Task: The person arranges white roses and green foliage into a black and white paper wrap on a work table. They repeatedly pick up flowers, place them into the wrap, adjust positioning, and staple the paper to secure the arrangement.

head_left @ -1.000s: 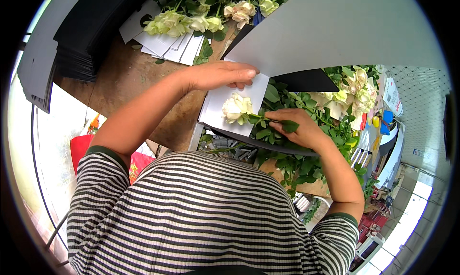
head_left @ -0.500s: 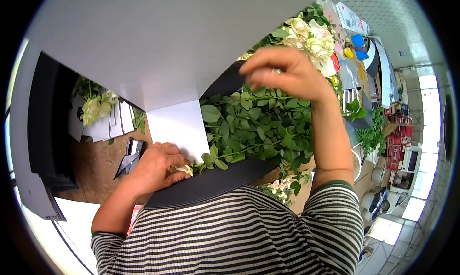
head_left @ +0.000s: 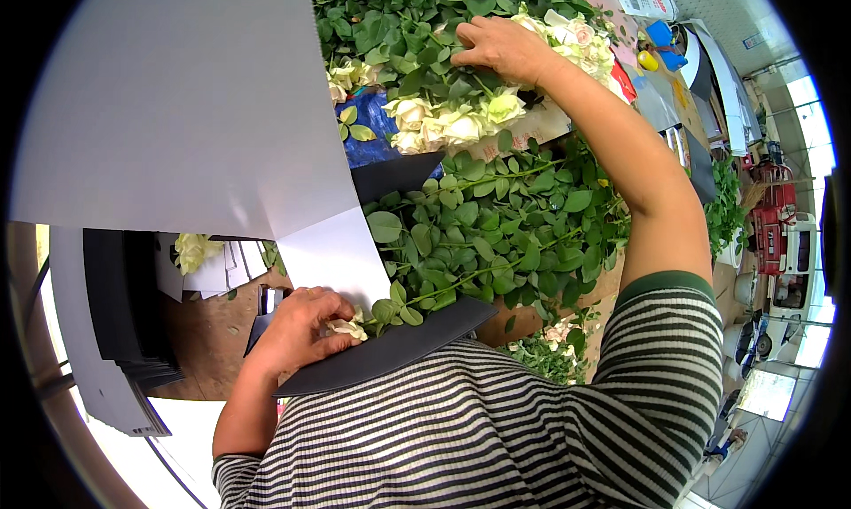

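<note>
The right hand (head_left: 503, 50) has moved forward into a leafy heap (head_left: 377, 26), fingers curled; whether it grips a stem, I cannot tell. To its left rises a smooth, pale grey panel (head_left: 177, 110). Right of the left hand (head_left: 301, 329) lie oval-leaved stems (head_left: 496, 230) and a matte black curved flap (head_left: 394, 354). Its thumb and fingers pinch a ruffled, partly hidden cream rose (head_left: 351, 328).

board stack (head_left: 120, 296): left, on table (head_left: 208, 342) | leafy stems (head_left: 505, 225): right of stack | rose heads (head_left: 461, 126): beyond stems
</note>
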`<state>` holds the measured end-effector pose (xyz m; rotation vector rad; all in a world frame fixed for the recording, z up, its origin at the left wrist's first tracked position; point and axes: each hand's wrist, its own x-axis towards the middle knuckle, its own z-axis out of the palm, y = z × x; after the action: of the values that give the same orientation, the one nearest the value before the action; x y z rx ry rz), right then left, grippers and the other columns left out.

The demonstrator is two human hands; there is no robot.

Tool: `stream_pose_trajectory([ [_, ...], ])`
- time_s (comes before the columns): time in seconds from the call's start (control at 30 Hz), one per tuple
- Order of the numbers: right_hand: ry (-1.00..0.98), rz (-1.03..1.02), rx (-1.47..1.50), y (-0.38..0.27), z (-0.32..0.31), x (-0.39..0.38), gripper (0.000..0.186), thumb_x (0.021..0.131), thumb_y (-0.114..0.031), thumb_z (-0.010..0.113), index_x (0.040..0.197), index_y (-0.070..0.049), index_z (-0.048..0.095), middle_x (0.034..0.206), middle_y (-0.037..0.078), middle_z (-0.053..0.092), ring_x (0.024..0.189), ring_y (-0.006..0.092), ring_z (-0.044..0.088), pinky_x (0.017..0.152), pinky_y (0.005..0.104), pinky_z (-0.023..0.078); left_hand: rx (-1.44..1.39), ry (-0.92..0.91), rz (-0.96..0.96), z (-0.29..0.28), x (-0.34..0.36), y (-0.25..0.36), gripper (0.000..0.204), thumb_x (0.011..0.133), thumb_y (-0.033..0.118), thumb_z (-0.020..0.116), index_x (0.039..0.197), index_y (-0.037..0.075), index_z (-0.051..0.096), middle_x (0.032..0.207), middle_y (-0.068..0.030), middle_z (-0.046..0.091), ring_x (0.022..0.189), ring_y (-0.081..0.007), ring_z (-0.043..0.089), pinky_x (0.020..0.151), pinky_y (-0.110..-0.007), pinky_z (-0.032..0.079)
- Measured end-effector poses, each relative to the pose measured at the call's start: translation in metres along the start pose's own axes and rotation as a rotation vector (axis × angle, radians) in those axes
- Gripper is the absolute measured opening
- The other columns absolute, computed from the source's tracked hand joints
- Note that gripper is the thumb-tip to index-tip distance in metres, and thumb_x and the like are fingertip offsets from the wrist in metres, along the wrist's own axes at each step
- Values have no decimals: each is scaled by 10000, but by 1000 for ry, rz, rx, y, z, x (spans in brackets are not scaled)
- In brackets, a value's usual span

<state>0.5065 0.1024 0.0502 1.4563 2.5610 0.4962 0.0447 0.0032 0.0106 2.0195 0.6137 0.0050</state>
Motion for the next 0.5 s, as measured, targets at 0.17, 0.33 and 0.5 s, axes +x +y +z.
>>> stream_pose_trajectory([
  [0.17,616,265,781,-14,-38,22,270,866,-72,612,1134,-99,591,1155,58,571,1019,188,587,873,276,461,36,33,67,0,3,1,287,664,139,820,870,68,633,830,-59,640,792,-266,605,724,-361,478],
  [0.33,926,488,1409,-18,-55,62,252,913,-42,520,1156,-52,588,1161,34,605,983,161,614,830,315,520,-11,-39,-50,-4,0,3,274,710,182,810,897,72,643,860,-83,638,850,-287,596,728,-385,484],
  [0.5,1422,152,1474,30,-183,63,214,963,-210,473,1045,-39,572,986,71,627,906,160,597,755,288,493,23,29,14,0,-6,-3,260,715,176,808,878,56,645,859,-93,639,796,-281,598,690,-375,491],
])
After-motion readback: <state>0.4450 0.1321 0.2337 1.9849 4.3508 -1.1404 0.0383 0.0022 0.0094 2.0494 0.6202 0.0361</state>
